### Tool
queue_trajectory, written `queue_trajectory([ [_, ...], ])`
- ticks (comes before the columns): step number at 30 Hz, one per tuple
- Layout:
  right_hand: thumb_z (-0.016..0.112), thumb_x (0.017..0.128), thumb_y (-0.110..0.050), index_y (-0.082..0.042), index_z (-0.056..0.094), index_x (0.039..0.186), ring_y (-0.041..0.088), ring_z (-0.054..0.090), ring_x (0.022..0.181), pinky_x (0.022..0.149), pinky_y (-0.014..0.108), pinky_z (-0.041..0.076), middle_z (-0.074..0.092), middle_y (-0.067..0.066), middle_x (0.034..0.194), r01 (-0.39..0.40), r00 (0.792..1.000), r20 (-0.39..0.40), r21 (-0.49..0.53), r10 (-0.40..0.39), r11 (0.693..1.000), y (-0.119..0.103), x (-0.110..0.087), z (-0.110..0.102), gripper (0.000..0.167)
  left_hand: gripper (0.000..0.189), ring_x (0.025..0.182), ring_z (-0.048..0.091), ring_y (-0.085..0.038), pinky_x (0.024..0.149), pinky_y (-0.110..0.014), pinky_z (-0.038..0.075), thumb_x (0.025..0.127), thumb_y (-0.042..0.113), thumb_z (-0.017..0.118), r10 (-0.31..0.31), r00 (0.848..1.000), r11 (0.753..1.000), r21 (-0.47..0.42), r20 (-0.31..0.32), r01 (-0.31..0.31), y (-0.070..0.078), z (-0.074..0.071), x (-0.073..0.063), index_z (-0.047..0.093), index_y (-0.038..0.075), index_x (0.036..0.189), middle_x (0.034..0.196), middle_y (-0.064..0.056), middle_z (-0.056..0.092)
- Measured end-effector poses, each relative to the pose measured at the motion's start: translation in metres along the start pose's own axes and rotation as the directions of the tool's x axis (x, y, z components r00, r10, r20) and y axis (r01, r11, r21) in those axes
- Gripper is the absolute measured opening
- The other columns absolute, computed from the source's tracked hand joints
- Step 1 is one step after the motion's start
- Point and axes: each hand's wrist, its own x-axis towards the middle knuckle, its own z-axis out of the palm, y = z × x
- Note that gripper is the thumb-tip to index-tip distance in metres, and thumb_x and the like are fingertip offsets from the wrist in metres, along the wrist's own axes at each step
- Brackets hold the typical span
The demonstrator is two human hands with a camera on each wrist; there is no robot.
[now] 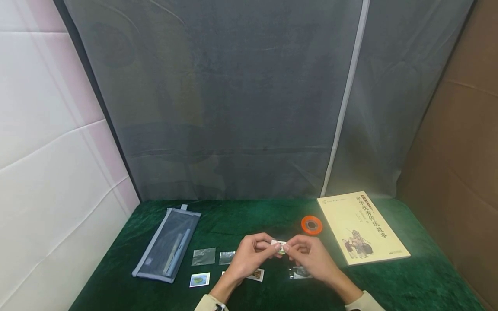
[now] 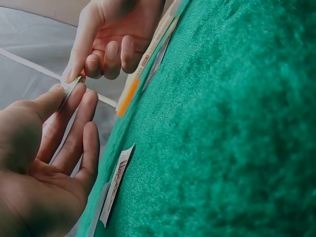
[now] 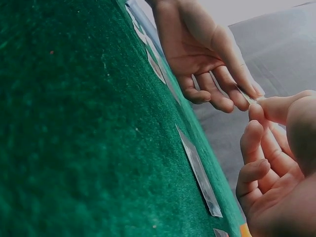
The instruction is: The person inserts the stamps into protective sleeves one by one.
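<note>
A small white-edged stamp (image 1: 278, 245) is held up between both hands above the table. My left hand (image 1: 249, 255) pinches one edge between thumb and forefinger, its other fingers loosely bent in the left wrist view. The opposite edge is pinched by my right hand (image 1: 314, 258). Seen from the left wrist, the stamp (image 2: 70, 90) is nearly edge-on. Below the left hand lies another stamp (image 1: 256, 275), with one more partly hidden behind the wrist. A blue-green stamp (image 1: 199, 280) lies farther left. Under the right hand is a clear plastic sleeve (image 1: 299, 272), partly covered.
Two clear sleeves, one larger (image 1: 204, 256) and one smaller (image 1: 226, 258), lie left of the hands. A mesh pencil pouch (image 1: 167, 244) with pens sits at the far left. An orange tape roll (image 1: 311, 225) and a cream book (image 1: 363, 229) lie behind and right on green cloth (image 1: 432, 276).
</note>
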Motion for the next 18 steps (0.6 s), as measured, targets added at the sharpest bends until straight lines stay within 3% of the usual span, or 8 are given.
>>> queue_trajectory([
  [8,0.074,0.105,-0.032,-0.01,0.075,0.104,0.011,0.065,0.066,0.063,0.029,0.057,0.076,0.016,0.086,0.001,1.0,0.017,-0.009,-0.001,1.0,0.003,0.0002,-0.0007,0.022,0.021,0.097,0.082,-0.029,0.083,-0.029,0.062,0.104,0.032,0.075,0.019,1.0,1.0,-0.01,0.006,-0.019,-0.0016,0.0005,0.0001,0.077,0.012,0.106,0.098,-0.01,0.085],
  [16,0.075,0.104,-0.034,-0.012,0.075,0.107,0.011,0.064,0.067,0.064,0.03,0.057,0.074,0.015,0.087,-0.008,0.999,0.038,-0.02,0.009,1.0,0.0054,0.0003,-0.0012,0.022,0.017,0.09,0.083,-0.023,0.085,-0.027,0.06,0.103,0.033,0.077,0.016,1.0,0.999,0.033,0.02,-0.017,-0.0024,-0.0003,-0.002,0.079,0.016,0.105,0.092,-0.003,0.085],
  [18,0.074,0.105,-0.035,-0.012,0.073,0.112,0.011,0.064,0.067,0.065,0.03,0.057,0.074,0.014,0.091,0.003,1.0,0.03,-0.027,-0.002,1.0,0.0058,0.0005,-0.001,0.023,0.017,0.087,0.083,-0.021,0.078,-0.023,0.057,0.102,0.034,0.078,0.017,1.0,0.998,0.056,0.024,-0.019,-0.002,-0.0004,-0.002,0.079,0.017,0.103,0.09,-0.002,0.085],
])
